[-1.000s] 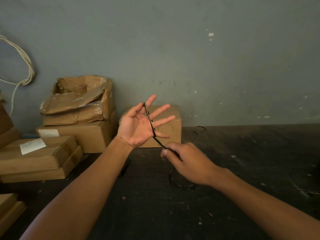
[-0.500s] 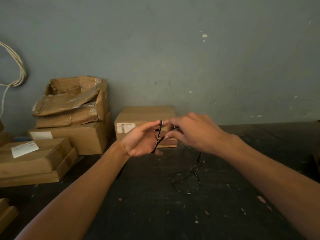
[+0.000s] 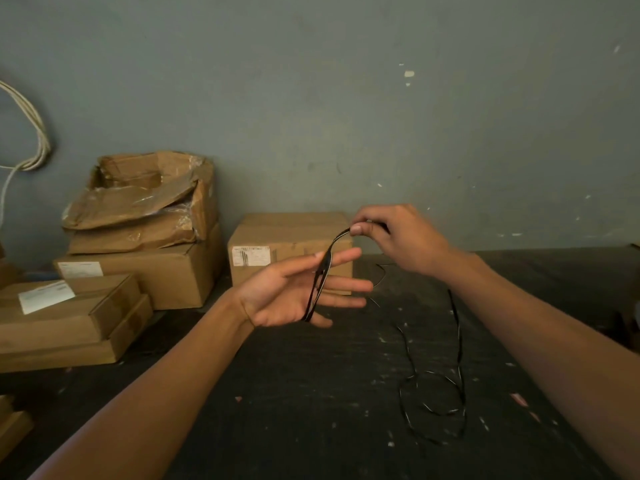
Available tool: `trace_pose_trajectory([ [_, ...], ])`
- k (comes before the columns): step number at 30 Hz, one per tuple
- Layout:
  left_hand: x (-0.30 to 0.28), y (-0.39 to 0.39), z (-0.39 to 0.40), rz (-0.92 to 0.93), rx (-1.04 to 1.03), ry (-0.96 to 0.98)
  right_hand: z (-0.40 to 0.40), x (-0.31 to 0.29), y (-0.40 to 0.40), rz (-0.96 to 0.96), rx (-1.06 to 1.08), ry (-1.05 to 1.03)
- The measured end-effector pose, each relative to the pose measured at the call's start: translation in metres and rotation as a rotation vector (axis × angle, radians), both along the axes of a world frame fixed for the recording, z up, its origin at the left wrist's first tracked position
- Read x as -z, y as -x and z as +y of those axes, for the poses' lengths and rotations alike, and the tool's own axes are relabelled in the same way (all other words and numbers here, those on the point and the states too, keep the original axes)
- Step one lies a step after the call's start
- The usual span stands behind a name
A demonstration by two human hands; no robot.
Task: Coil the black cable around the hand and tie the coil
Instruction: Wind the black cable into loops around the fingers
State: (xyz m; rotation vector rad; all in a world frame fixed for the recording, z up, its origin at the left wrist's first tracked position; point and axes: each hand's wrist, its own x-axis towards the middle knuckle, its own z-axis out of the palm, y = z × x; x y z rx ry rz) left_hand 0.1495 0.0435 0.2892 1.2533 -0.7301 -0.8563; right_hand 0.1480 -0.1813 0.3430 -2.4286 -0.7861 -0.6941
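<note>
Left hand (image 3: 284,296) open, cable (image 3: 320,282) looped round fingers; right hand (image 3: 398,237) pinches cable above it (slack trails below).

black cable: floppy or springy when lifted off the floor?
Likely floppy: the black cable sags from the right hand into loose loops. Probably light, since a fingertip pinch carries it. Wraps lie flat on the left hand, suggesting little spring.

The black cable (image 3: 320,287) is looped across the flat, spread left hand (image 3: 298,294) and pinched above it by the right hand (image 3: 398,237).
</note>
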Motion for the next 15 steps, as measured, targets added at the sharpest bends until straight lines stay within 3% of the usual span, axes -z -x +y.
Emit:
trace_pose_trajectory([
  [7, -0.013, 0.005, -0.007, -0.026, 0.025, 0.171, 0.005, 0.057, -0.006, 0.177, -0.112, -0.202],
  [15, -0.028, -0.002, -0.003, -0.005, -0.048, 0.350, 0.037, 0.129, 0.010, 0.453, -0.101, -0.045],
])
